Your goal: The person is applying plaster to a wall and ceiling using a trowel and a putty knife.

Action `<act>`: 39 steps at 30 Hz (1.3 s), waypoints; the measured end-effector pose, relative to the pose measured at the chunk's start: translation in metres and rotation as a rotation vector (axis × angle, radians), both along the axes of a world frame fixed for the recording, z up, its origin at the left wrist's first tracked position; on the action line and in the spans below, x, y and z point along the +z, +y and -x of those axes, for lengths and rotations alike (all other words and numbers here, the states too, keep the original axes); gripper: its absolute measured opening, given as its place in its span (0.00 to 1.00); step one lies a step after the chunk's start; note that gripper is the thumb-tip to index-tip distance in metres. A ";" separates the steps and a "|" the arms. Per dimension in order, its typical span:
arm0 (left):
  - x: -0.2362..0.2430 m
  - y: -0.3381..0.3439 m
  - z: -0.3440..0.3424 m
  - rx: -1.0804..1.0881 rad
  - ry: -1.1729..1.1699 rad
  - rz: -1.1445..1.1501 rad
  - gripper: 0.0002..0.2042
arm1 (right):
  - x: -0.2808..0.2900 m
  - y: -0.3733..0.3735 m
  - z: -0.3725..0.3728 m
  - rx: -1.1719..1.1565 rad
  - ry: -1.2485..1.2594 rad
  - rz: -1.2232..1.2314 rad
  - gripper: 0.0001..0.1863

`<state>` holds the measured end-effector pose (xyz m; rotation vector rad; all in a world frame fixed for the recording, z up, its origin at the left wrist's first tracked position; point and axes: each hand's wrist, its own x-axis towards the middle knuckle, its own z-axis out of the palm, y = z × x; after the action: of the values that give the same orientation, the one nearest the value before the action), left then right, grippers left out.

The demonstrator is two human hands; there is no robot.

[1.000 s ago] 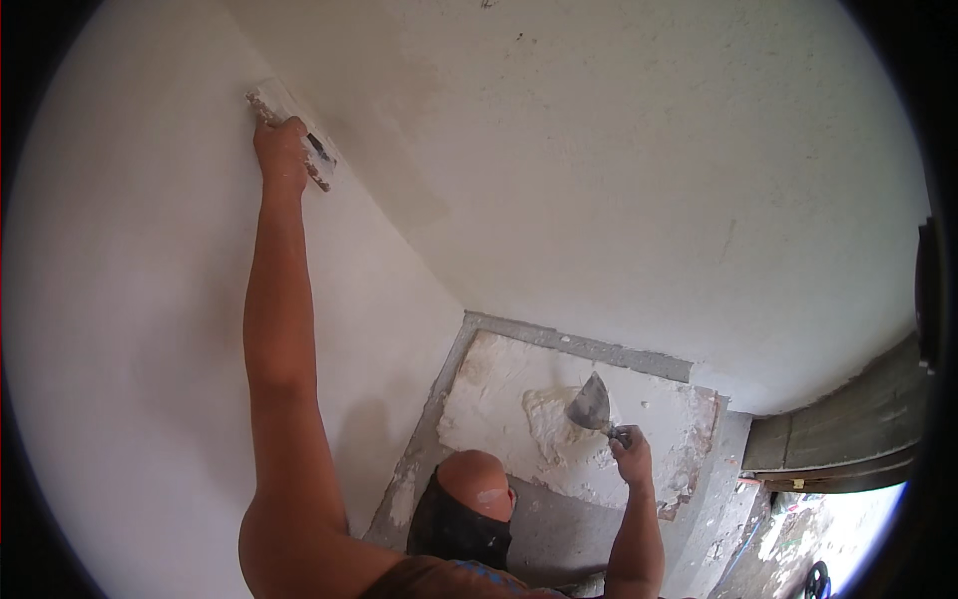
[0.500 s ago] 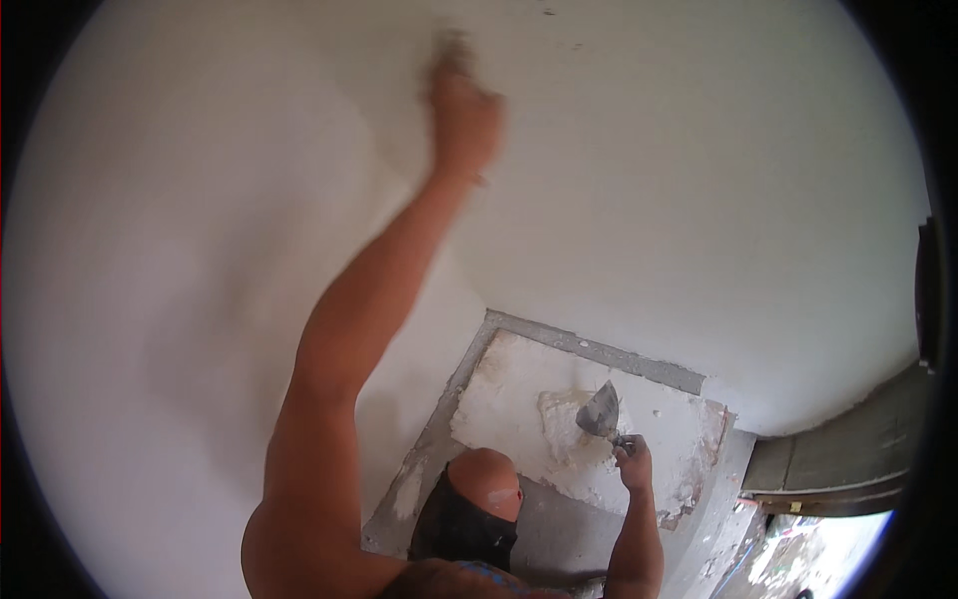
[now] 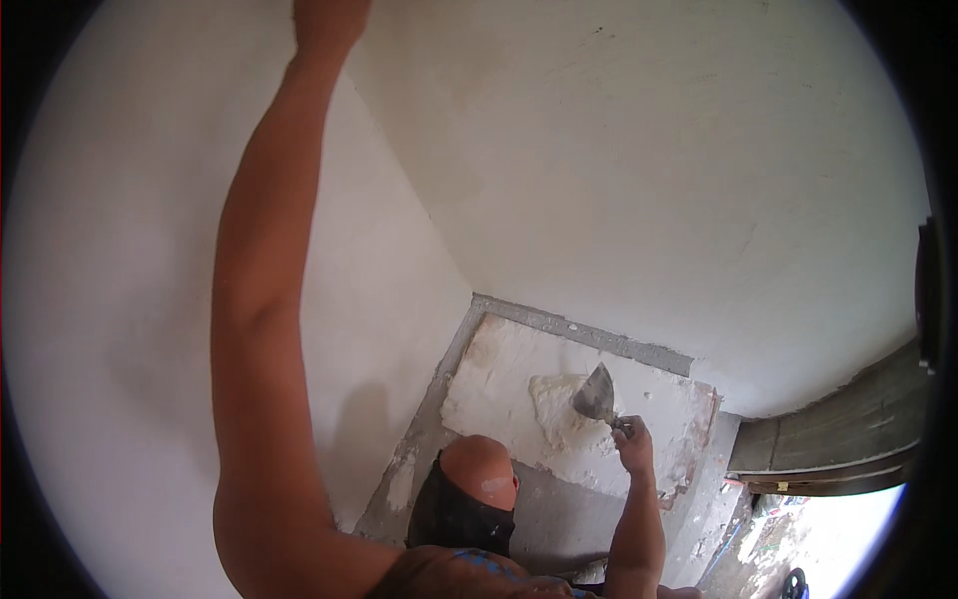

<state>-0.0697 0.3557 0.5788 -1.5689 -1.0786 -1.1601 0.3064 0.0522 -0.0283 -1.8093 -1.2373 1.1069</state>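
The person's left hand (image 3: 329,22) is raised high against the white wall (image 3: 639,170), at the very top edge of the view above the board, and only its lower part shows, so whether its grip is spread or pressed together around anything cannot be told. The bare left forearm runs down from it in a long line toward the shoulder at the lower edge. The right hand (image 3: 633,445) is held low, just over the near right part of the plaster-covered board (image 3: 499,371), and its grip is pressed together around the handle of a putty knife (image 3: 597,395). The knife's grey, fan-shaped blade points up and to the left from that hand, and sits just beside a lumpy heap of white plaster (image 3: 557,407) that lies near the middle of the board. The board lies flat on the floor, in the corner where two white walls meet, with a grey strip along its far edge. A bent knee (image 3: 481,471) in dark shorts shows just below the board's near edge. To the right of the board a dark wooden door frame (image 3: 828,439) borders a bright opening.
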 end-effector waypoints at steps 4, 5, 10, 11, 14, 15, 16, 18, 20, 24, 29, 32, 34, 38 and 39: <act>-0.038 0.018 0.017 0.126 -0.054 0.151 0.33 | -0.005 0.004 0.015 0.047 -0.025 -0.092 0.14; -0.050 0.023 0.027 0.103 -0.074 0.162 0.34 | -0.007 0.004 0.017 0.073 -0.047 -0.146 0.13; -0.131 0.014 0.007 0.164 -0.082 0.375 0.38 | -0.011 -0.002 0.007 0.067 -0.014 -0.010 0.15; -0.145 0.016 0.009 0.173 -0.091 0.376 0.38 | -0.006 -0.001 0.007 0.047 -0.003 0.067 0.16; -0.196 0.025 0.018 -0.038 -0.037 0.089 0.35 | -0.008 0.003 0.011 0.070 -0.020 0.010 0.16; -0.211 0.025 0.020 -0.044 -0.053 0.128 0.39 | -0.007 0.003 0.012 0.074 -0.027 0.019 0.16; -0.224 0.026 0.022 -0.052 -0.070 0.167 0.44 | -0.005 0.002 0.013 0.081 -0.027 0.013 0.15; -0.249 0.020 0.018 -0.077 -0.110 0.242 0.46 | -0.005 -0.001 0.011 0.083 -0.038 0.015 0.15; -0.276 0.018 0.017 -0.067 -0.119 0.310 0.47 | -0.003 -0.005 0.011 0.098 -0.028 -0.004 0.14; -0.328 0.018 0.021 -0.047 -0.130 0.359 0.48 | 0.009 -0.015 0.011 0.085 -0.008 0.042 0.13; -0.395 0.008 0.018 -0.095 -0.177 0.466 0.49 | 0.009 -0.035 0.008 0.093 -0.051 0.039 0.13; -0.450 0.002 0.021 -0.128 -0.201 0.535 0.47 | -0.002 -0.052 0.006 0.101 -0.091 0.027 0.13; -0.486 -0.003 0.028 -0.103 -0.163 0.553 0.46 | 0.007 -0.058 0.015 0.111 -0.131 0.052 0.14; -0.523 -0.018 0.012 -0.121 -0.193 0.632 0.39 | 0.019 -0.066 0.015 0.104 -0.222 0.143 0.16; -0.529 -0.022 0.015 -0.297 -0.379 0.625 0.36 | 0.017 -0.065 0.015 0.105 -0.239 0.164 0.16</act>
<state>-0.0851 0.3340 0.0493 -2.0929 -1.6076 -1.4457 0.2910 -0.0131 -0.0118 -2.0687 -1.4298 1.1007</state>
